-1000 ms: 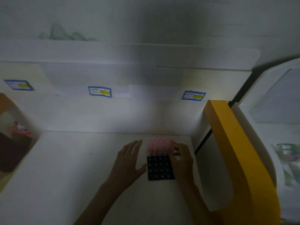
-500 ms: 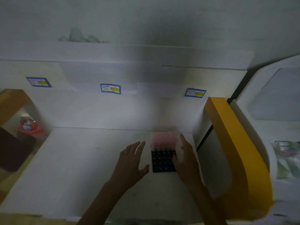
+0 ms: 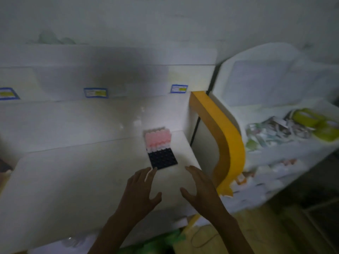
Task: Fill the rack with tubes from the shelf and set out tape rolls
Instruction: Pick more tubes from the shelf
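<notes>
Two bare hands hovered with spread fingers just short of a tube rack.

The left hand (image 3: 140, 191) and right hand (image 3: 200, 189) held nothing; beyond them, the black perforated plastic rack (image 3: 161, 154) sat on the white tabletop (image 3: 64, 180), pink-capped tubes (image 3: 158, 139) filling its far rows.

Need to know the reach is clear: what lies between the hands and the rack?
Head view: only bare white shelf surface separates the right hand from the rack; the left hand fingertips almost reach its near edge.

Glossy white desk (image 3: 73, 180), matt black rack (image 3: 163, 159).
</notes>
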{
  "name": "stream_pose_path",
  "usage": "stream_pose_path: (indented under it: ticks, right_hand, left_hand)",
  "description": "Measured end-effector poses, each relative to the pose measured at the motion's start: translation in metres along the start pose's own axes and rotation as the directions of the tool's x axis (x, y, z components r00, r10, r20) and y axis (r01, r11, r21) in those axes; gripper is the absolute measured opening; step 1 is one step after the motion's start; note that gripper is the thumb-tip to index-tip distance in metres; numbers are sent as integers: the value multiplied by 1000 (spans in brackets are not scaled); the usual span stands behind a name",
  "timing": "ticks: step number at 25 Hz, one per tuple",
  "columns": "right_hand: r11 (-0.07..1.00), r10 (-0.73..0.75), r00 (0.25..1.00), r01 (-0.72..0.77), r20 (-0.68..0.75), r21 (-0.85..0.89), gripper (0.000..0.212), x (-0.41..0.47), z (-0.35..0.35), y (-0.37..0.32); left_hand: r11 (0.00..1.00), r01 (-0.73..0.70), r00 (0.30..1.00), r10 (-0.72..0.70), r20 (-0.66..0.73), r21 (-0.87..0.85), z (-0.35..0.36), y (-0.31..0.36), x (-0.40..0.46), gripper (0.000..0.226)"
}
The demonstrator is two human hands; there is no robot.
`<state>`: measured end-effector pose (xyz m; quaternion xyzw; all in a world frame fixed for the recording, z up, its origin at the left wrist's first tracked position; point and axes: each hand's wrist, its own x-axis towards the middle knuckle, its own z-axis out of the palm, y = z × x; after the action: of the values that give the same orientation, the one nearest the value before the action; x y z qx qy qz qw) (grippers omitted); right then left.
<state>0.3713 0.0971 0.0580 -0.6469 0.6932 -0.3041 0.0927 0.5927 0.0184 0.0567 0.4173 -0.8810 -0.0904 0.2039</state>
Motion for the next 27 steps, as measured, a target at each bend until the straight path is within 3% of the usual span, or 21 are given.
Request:
stream_pose_path:
  ticks: [5, 8, 10, 12, 16, 21, 27]
  right_hand:
    - [994, 98, 995, -96, -31, 52, 59, -58, -53, 26]
    - [981, 193, 976, -190, -105, 41, 63, -88, -83, 55]
    - [969, 249, 958, -246, -143, 35, 60, -102, -103, 79]
    - [958, 285, 943, -284, -173, 28, 59, -113, -126, 106]
    - [937, 347, 923, -347, -166, 29, 62, -128, -175, 172]
    - [932, 361, 928, -362, -94, 9, 62, -134, -233, 261]
    - [964, 264, 965, -263, -10, 36, 66, -91, -260, 332]
  left_hand:
    - [986, -141, 989, 143, 23, -87, 16, 56, 7, 69]
    - [946, -295, 954, 299, 10, -134, 22, 115, 18, 60]
    - [928, -339, 930, 355, 95, -153, 36, 155, 25, 59]
    - [937, -309, 914, 340, 223, -164, 59, 192, 33, 71]
    - [937, -320, 894, 347, 283, -137, 97, 251, 61, 67]
    - [942, -304, 926, 327, 189, -142, 123, 326, 110, 47]
    - [985, -141, 978, 154, 140, -98, 147, 384, 164, 70]
